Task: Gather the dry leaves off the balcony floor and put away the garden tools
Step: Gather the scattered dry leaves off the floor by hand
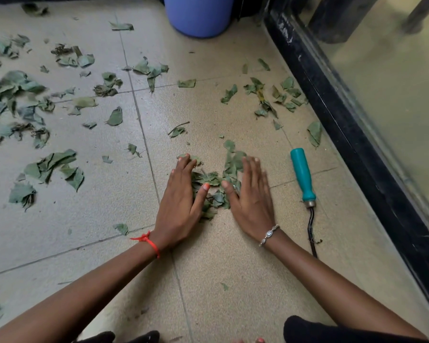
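Two flat hands, my left hand (181,194) and right hand (250,194), bracket a small heap of dry, curled green leaves (212,186) on the beige tiled balcony floor (221,256). The fingers lie straight, palms down, gripping nothing, their inner edges touching the heap. The leaves look feather-light and brittle, likely to crumble or scatter, so I judge scooping from under both sides best. Many scattered leaves (52,167) remain to my left. A teal-handled metal garden tool (302,174) lies just beside my right hand, best taken by its handle.
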Action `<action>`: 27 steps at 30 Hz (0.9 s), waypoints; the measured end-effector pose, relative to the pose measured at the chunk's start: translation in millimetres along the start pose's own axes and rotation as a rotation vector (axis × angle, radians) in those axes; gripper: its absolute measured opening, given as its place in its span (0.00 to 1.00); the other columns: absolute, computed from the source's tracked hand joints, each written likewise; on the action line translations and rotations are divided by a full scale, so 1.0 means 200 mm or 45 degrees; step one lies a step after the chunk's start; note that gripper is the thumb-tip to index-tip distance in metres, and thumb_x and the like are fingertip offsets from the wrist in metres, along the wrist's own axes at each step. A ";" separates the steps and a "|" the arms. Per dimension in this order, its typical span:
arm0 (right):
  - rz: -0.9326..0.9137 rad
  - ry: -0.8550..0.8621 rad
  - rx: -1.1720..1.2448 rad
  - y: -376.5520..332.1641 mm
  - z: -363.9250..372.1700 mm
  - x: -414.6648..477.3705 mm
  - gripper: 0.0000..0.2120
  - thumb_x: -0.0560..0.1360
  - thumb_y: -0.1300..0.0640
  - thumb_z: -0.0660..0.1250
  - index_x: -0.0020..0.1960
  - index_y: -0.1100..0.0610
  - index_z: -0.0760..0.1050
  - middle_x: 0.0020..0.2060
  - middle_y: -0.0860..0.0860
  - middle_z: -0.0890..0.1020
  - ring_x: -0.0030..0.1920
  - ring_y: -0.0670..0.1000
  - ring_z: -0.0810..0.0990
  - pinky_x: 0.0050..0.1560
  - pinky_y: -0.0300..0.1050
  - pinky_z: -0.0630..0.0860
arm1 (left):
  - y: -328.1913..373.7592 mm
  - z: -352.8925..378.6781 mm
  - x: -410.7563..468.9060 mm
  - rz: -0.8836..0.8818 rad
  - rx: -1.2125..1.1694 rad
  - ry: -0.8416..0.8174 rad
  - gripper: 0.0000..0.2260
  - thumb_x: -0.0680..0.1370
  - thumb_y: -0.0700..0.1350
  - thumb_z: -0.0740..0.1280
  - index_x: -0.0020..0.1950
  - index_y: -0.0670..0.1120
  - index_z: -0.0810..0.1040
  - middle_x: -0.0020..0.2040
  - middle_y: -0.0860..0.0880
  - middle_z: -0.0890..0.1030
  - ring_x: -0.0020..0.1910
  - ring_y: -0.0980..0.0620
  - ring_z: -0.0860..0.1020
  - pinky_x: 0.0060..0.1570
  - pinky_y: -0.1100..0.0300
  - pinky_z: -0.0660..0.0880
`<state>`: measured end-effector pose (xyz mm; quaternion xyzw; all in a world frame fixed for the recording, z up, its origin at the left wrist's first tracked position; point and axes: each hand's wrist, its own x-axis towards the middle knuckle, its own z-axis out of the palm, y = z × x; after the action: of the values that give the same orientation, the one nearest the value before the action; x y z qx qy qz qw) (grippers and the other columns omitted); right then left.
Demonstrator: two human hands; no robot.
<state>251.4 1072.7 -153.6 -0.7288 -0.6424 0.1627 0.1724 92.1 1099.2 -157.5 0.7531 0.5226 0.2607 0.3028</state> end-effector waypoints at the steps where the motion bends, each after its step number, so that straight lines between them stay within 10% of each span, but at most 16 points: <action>1: -0.061 -0.043 0.124 -0.03 0.00 -0.01 0.40 0.73 0.30 0.37 0.76 0.55 0.42 0.76 0.51 0.47 0.75 0.46 0.42 0.74 0.41 0.41 | 0.00 0.00 0.00 0.000 -0.009 0.001 0.30 0.78 0.59 0.49 0.75 0.42 0.58 0.76 0.49 0.56 0.75 0.58 0.50 0.75 0.58 0.48; 6: 0.027 0.114 0.323 0.01 -0.01 0.07 0.37 0.74 0.32 0.46 0.76 0.53 0.50 0.76 0.51 0.50 0.75 0.47 0.48 0.74 0.43 0.52 | -0.02 -0.03 0.02 -0.034 -0.198 -0.018 0.30 0.77 0.61 0.50 0.75 0.48 0.55 0.74 0.57 0.52 0.75 0.62 0.47 0.75 0.59 0.48; 10: -0.058 -0.032 0.064 0.00 -0.01 0.17 0.43 0.71 0.28 0.35 0.76 0.54 0.47 0.76 0.50 0.49 0.75 0.45 0.44 0.75 0.45 0.42 | -0.06 -0.09 0.12 -0.010 -0.129 0.003 0.31 0.77 0.61 0.49 0.76 0.46 0.56 0.77 0.52 0.53 0.76 0.59 0.46 0.75 0.55 0.43; 17: -0.212 -0.081 0.200 -0.09 0.01 0.28 0.34 0.75 0.36 0.45 0.76 0.53 0.51 0.76 0.48 0.53 0.75 0.42 0.46 0.73 0.38 0.40 | -0.16 -0.17 0.39 0.039 0.129 -0.085 0.36 0.75 0.65 0.44 0.77 0.45 0.52 0.78 0.47 0.50 0.75 0.59 0.44 0.73 0.59 0.36; 27: -0.063 0.058 0.365 -0.01 -0.07 0.53 0.26 0.80 0.47 0.53 0.75 0.55 0.53 0.75 0.51 0.57 0.74 0.44 0.53 0.70 0.34 0.49 | -0.15 -0.10 0.56 0.240 0.017 -0.262 0.32 0.77 0.63 0.48 0.77 0.48 0.52 0.77 0.48 0.58 0.74 0.56 0.57 0.75 0.55 0.51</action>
<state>267.9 1177.3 -142.2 -0.6842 -0.6262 0.2321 0.2931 95.6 1217.3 -157.2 0.8235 0.4176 0.2060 0.3241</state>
